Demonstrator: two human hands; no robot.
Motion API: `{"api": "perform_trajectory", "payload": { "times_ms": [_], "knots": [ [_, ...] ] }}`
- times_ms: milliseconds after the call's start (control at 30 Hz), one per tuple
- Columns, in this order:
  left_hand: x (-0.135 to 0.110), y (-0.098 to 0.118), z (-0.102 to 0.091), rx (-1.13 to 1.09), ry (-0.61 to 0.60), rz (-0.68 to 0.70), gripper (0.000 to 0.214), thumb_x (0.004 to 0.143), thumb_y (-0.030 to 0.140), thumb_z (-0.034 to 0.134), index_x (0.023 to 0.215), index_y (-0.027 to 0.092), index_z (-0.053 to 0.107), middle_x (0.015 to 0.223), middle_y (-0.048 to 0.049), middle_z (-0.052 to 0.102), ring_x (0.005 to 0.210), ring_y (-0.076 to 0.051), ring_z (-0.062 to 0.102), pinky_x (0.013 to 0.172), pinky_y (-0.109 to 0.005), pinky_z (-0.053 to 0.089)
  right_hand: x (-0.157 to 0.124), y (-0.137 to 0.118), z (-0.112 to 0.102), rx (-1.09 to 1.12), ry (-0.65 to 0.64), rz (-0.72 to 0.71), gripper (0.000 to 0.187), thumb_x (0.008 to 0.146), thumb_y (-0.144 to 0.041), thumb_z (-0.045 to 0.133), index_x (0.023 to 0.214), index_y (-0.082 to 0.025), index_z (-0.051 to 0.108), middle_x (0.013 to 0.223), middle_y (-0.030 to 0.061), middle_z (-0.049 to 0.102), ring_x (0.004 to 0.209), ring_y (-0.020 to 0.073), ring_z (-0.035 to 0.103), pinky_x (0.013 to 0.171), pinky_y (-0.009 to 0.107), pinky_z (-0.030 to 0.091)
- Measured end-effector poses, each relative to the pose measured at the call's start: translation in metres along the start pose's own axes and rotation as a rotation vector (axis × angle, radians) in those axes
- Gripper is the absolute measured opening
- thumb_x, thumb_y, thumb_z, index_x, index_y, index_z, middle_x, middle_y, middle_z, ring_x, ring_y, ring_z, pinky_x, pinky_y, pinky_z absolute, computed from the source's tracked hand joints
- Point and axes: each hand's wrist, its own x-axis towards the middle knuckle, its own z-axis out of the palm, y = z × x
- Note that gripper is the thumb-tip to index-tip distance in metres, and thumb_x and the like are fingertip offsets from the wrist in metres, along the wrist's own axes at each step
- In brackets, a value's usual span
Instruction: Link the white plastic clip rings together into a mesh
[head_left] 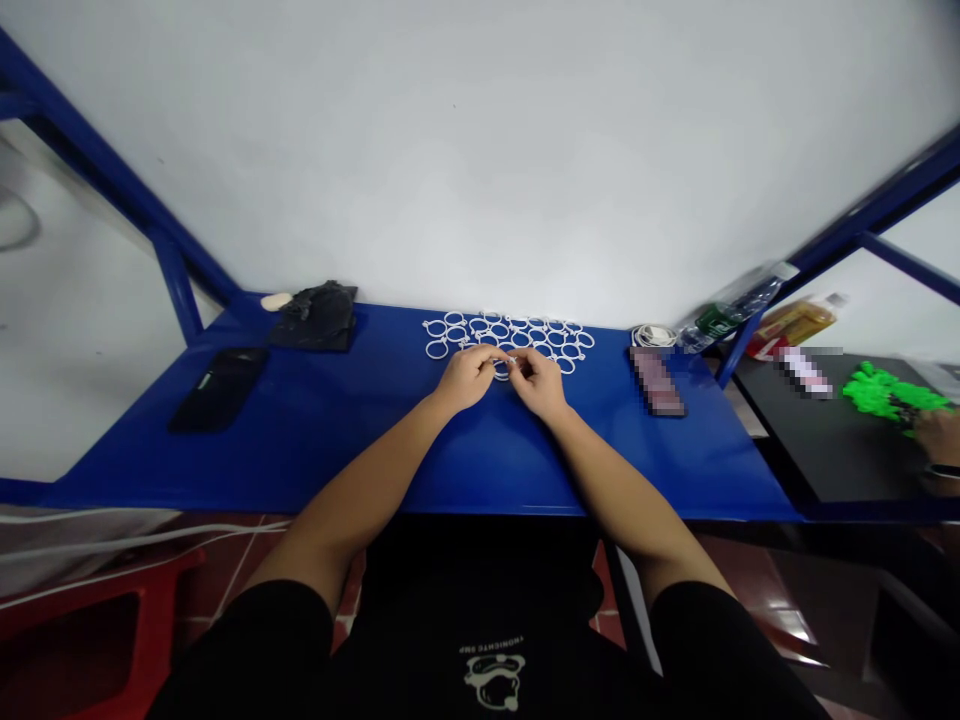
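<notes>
Several thin white rings (520, 323), some with a small knob on the rim, lie spread in a group on the blue table (315, 440) near the wall. In front of them, my left hand (466, 380) pinches a white ring (501, 377) from its left side. My right hand (541, 382) has its fingers closed on the same ring from the right. Thumbs and fingertips of both hands nearly meet above it. The fingers partly hide the ring, and its knob cannot be made out clearly.
A black phone-like item (219, 390) and a black plastic bag (319, 318) lie left. To the right are a coiled white cable (654, 337), a blurred-out phone (658, 382) and a plastic bottle (739, 305). A co-worker's hand (939, 440) touches green pieces (885, 392) at another table.
</notes>
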Motion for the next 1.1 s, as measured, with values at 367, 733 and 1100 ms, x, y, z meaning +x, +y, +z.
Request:
{"api": "perform_trajectory", "payload": {
  "times_ms": [367, 733, 1100],
  "knots": [
    [0.001, -0.008, -0.011, 0.16, -0.165, -0.085, 0.033, 0.091, 0.02, 0.068, 0.122, 0.024, 0.077, 0.089, -0.0006, 0.08, 0.07, -0.014, 0.069, 0.074, -0.029, 0.055, 0.011, 0.015, -0.005, -0.131, -0.038, -0.111, 0.024, 0.099, -0.038, 0.058, 0.103, -0.023, 0.077, 0.1, 0.0091, 0.076, 0.098, 0.0261, 0.068, 0.095, 0.04, 0.052],
    [0.003, -0.011, -0.016, 0.388, -0.332, -0.11, 0.017, 0.097, 0.024, 0.066, 0.105, 0.025, 0.08, 0.12, -0.0067, 0.073, 0.107, -0.025, 0.071, 0.093, -0.04, 0.057, 0.032, 0.079, -0.042, -0.505, 0.06, 0.316, 0.067, 0.102, -0.062, 0.051, 0.157, -0.025, 0.052, 0.172, 0.0157, 0.037, 0.16, 0.0444, 0.024, 0.125, 0.069, 0.023],
    [0.005, -0.024, -0.014, 0.617, -0.254, -0.202, 0.084, 0.096, 0.077, 0.055, 0.163, 0.028, 0.044, 0.177, -0.0111, 0.026, 0.166, -0.043, 0.008, 0.132, -0.067, 0.008, 0.029, 0.071, -0.034, -0.525, -0.093, 0.322, 0.068, 0.102, -0.076, 0.04, 0.144, -0.03, 0.066, 0.166, 0.0129, 0.047, 0.155, 0.04, 0.035, 0.124, 0.076, 0.017]
  ]
}}
